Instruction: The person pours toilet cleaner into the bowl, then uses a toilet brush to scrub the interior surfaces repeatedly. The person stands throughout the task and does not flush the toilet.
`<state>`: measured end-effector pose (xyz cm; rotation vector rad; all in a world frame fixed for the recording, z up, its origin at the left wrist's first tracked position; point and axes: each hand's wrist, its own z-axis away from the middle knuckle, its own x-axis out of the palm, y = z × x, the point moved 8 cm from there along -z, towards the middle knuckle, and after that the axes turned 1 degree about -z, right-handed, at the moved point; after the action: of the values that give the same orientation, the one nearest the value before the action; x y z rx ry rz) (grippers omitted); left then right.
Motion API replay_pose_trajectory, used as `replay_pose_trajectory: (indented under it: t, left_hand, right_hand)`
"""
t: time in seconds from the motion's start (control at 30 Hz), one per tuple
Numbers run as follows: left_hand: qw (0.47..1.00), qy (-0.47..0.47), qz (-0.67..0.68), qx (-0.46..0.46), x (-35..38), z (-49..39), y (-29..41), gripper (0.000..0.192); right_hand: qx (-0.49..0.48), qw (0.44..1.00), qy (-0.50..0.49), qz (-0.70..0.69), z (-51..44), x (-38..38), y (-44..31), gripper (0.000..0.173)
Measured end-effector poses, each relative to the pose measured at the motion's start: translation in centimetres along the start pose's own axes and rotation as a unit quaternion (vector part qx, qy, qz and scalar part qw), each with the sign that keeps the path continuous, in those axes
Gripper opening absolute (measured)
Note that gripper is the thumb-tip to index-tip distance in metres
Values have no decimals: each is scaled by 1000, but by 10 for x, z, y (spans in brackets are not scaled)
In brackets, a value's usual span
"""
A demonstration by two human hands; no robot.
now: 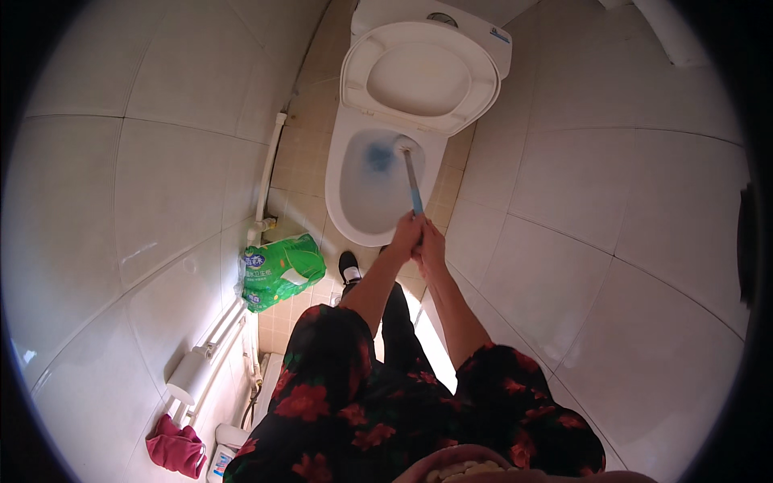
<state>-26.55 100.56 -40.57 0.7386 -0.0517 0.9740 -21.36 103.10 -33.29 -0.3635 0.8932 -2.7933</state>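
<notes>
My left hand (407, 235) and my right hand (430, 244) are both closed around the handle of a toilet brush (412, 181), close together over the front right rim of the bowl. The handle is blue near my hands and greyish farther down. Its white head (405, 145) rests against the inner back right of the white toilet bowl (362, 208). Blue liquid (380, 156) shows at the bottom of the bowl, left of the brush head. The toilet seat (356, 72) is raised and leans towards the cistern (368, 15).
A green plastic package (284, 271) lies by the left wall beneath a white pipe (270, 166). Lower left are a paper roll (190, 375) on a rail, a dark red cloth (175, 445) and a white bottle (218, 465). Tiled walls stand close on both sides.
</notes>
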Motion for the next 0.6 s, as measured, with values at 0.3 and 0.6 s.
replay_pose_trajectory:
  t: [0.3, 0.6]
  left_hand:
    - [920, 89, -311, 220, -17, 15, 51, 24]
    - [779, 121, -497, 362, -30, 38, 112, 19]
  right_hand:
    - [-37, 998, -31, -32, 8, 22, 2, 27]
    - [-102, 977, -53, 181, -18, 64, -13, 23]
